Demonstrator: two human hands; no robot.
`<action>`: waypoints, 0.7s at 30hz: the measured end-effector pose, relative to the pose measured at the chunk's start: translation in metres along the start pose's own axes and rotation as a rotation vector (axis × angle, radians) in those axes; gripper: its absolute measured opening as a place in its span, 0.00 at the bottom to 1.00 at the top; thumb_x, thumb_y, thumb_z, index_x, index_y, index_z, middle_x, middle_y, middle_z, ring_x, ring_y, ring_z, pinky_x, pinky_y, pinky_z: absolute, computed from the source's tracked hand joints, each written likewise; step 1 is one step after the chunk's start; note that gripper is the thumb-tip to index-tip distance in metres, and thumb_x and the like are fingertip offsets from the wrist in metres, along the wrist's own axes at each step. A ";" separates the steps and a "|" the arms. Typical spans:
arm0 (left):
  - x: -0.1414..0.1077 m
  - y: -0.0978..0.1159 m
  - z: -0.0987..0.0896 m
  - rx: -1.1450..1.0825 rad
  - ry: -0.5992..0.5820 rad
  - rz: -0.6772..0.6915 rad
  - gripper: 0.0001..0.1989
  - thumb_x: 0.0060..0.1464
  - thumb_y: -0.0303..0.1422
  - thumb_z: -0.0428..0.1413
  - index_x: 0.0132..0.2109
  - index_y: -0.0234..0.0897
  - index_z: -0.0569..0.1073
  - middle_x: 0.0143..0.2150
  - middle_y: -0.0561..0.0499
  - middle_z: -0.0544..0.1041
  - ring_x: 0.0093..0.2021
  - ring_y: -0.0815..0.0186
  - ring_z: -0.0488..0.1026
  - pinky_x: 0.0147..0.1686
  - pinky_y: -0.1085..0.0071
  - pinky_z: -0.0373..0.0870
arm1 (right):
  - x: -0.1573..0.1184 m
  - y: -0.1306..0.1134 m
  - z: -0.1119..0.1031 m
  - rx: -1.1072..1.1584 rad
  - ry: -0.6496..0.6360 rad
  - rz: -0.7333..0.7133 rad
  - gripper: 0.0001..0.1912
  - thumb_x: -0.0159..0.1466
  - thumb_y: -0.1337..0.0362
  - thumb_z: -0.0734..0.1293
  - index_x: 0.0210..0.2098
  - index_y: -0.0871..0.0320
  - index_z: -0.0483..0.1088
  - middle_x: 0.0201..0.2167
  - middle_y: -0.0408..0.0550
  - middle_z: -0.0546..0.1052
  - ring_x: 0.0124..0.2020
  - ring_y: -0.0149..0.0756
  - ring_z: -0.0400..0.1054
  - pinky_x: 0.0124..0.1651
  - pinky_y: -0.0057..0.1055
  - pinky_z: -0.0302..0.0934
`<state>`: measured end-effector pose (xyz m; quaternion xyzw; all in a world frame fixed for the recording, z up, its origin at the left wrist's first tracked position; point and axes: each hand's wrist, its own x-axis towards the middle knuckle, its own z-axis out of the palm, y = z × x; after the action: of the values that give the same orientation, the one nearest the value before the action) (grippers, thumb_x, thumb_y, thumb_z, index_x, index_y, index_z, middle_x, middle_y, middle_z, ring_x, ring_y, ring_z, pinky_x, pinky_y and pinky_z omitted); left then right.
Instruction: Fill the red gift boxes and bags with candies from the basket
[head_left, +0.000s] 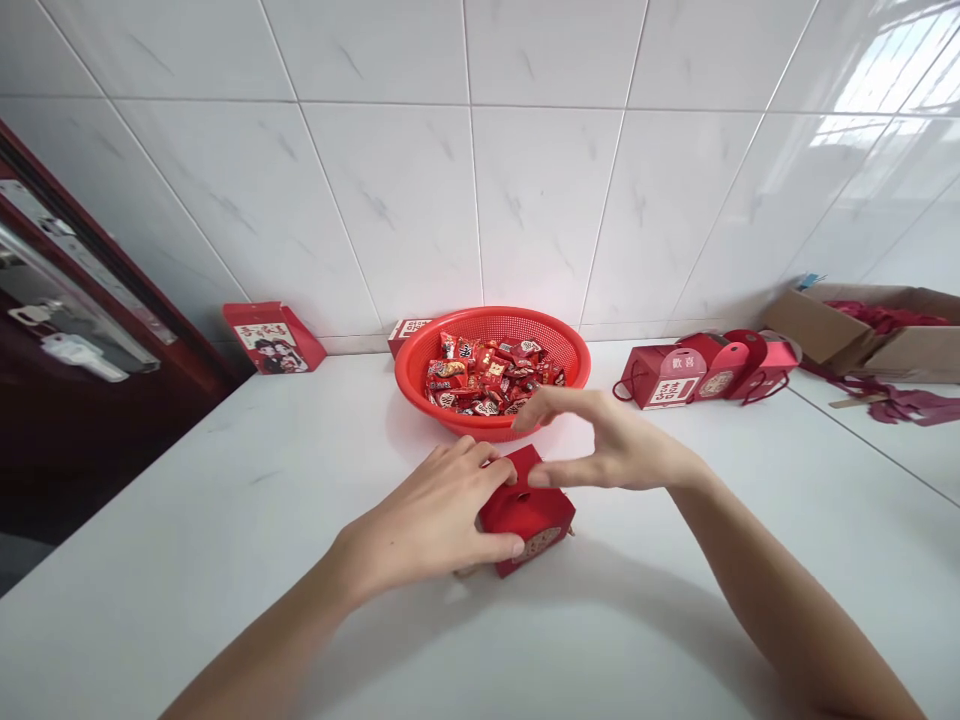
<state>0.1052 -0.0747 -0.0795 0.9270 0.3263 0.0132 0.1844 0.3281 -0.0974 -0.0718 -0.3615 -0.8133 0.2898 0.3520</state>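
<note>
A small red gift box [534,520] with a gold round pattern on its front stands on the white table in front of me. My left hand [457,505] grips it from the left, thumb on the front face and fingers over the top. Above the box's right side hovers my right hand [592,445], its thumb and fingers apart in a C shape and nothing between them. Its thumb is close to the box's top flap; whether they touch I cannot tell. Just behind is a red plastic basket [491,428] holding many wrapped candies [487,375].
Against the tiled wall, a red box with a printed picture [274,340] stands at left and another [403,332] sits behind the basket. Several red gift boxes [664,378] line up at right. Farther right is a cardboard carton [814,325] with dark red ribbons [892,400] beside it.
</note>
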 end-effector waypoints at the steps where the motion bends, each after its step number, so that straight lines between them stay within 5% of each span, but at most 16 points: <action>1: 0.001 0.000 0.000 -0.014 -0.022 -0.003 0.14 0.55 0.44 0.61 0.44 0.42 0.76 0.48 0.48 0.76 0.51 0.52 0.70 0.49 0.61 0.69 | -0.005 0.010 0.001 -0.051 -0.064 0.055 0.23 0.58 0.54 0.77 0.49 0.57 0.72 0.49 0.51 0.79 0.50 0.44 0.73 0.53 0.40 0.69; 7: 0.006 -0.001 0.003 -0.050 -0.038 0.012 0.13 0.54 0.42 0.62 0.43 0.40 0.77 0.49 0.48 0.76 0.52 0.51 0.68 0.49 0.58 0.69 | -0.035 0.032 0.021 -0.142 -0.220 0.148 0.45 0.57 0.51 0.78 0.69 0.51 0.58 0.65 0.56 0.68 0.64 0.50 0.64 0.62 0.44 0.64; 16: 0.004 0.000 0.004 -0.041 0.008 0.086 0.21 0.61 0.44 0.59 0.58 0.45 0.74 0.64 0.47 0.70 0.64 0.49 0.64 0.60 0.53 0.66 | -0.054 0.035 0.030 -0.235 -0.044 0.110 0.33 0.60 0.52 0.77 0.61 0.52 0.67 0.59 0.55 0.73 0.59 0.48 0.68 0.59 0.45 0.68; 21: 0.002 0.000 0.004 -0.052 0.052 0.133 0.24 0.63 0.50 0.55 0.63 0.49 0.72 0.69 0.47 0.65 0.69 0.46 0.60 0.61 0.49 0.67 | -0.078 0.031 0.016 -0.326 0.048 0.210 0.32 0.60 0.48 0.75 0.60 0.50 0.69 0.60 0.56 0.71 0.57 0.50 0.71 0.56 0.46 0.70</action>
<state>0.1073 -0.0750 -0.0837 0.9408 0.2685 0.0581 0.1983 0.3658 -0.1451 -0.1318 -0.5035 -0.7986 0.1808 0.2758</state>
